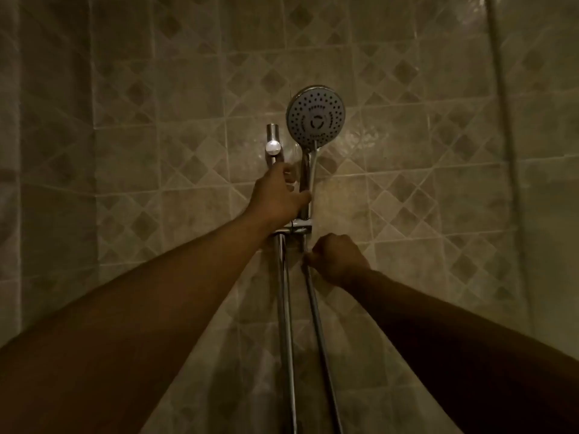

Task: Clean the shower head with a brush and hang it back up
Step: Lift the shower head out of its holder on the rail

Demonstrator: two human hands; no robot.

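Head [315, 115] in holder [297, 228]: left hand [279, 195] grips handle, right hand [336, 260] pinches hose [316, 308]. Lift straight up w/ left, feed slack, avoid yanking rail [283, 292].

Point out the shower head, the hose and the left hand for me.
shower head [315, 115], head view, middle of the spray face.
hose [316, 308], head view, stretch below the right hand.
left hand [277, 195], head view, back of the hand.

A dimly lit, tiled shower area in a bathroom.

The walls [407, 151] are covered in beige tiles set with darker diamond insets. A chrome riser rail [285, 308] is fixed to them, and a round hand shower head [315, 115] with its hose [319, 324] is mounted beside it.
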